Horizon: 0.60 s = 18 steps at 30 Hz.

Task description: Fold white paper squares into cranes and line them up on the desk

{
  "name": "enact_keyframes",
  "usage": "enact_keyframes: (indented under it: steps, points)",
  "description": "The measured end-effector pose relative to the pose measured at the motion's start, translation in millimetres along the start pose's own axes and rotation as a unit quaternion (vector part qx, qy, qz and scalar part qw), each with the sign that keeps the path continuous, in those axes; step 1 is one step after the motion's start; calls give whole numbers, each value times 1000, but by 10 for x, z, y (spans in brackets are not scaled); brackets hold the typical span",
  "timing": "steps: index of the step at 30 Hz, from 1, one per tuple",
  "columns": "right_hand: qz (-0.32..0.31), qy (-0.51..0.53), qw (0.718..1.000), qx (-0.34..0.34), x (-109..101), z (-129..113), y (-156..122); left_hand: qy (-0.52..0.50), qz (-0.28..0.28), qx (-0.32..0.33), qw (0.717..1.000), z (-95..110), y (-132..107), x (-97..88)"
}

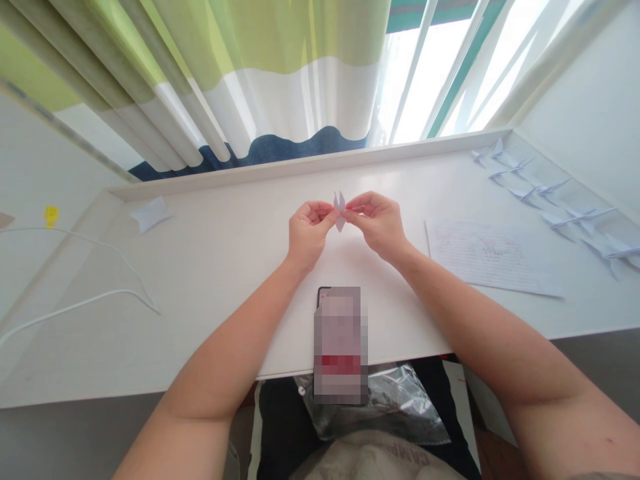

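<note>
A small folded paper piece [339, 200], white with upright points at its top, is held above the middle of the white desk. My left hand [311, 230] pinches its left side between thumb and fingers. On the other side, my right hand [377, 223] pinches it the same way, so the fingertips nearly meet. Parts of the paper are hidden behind the fingers. Below the hands lies a phone [341, 340] with a blurred screen, reaching over the desk's front edge.
Several folded paper shapes [535, 190] line the desk's right side, near a sheet with writing [490, 257]. A folded white paper [151, 215] lies at the back left. A white cable [120, 253] with a yellow tag [51, 216] runs at left. Clear plastic [400, 400] rests on my lap.
</note>
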State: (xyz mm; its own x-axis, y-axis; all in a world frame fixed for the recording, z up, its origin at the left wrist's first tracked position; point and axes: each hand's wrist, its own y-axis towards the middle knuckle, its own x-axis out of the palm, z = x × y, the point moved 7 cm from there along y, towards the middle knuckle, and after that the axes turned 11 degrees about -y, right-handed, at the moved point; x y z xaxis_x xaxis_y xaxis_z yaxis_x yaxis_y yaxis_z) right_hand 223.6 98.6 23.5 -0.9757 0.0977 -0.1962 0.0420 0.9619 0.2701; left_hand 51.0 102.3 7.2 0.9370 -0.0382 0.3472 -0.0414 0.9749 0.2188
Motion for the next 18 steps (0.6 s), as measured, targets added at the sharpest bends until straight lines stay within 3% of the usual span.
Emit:
enact_keyframes:
  steps: [9,16,18]
  points:
    - [-45,37,998,0,55,68,-3,-6,-18,-6,1000,26,2,-4]
    - [-39,35,999,5,71,97,-9,-15,-60,-149,987,-139,13,-30]
    - [-44,36,998,11,71,116,-9,-7,-76,-158,985,-147,10,-27]
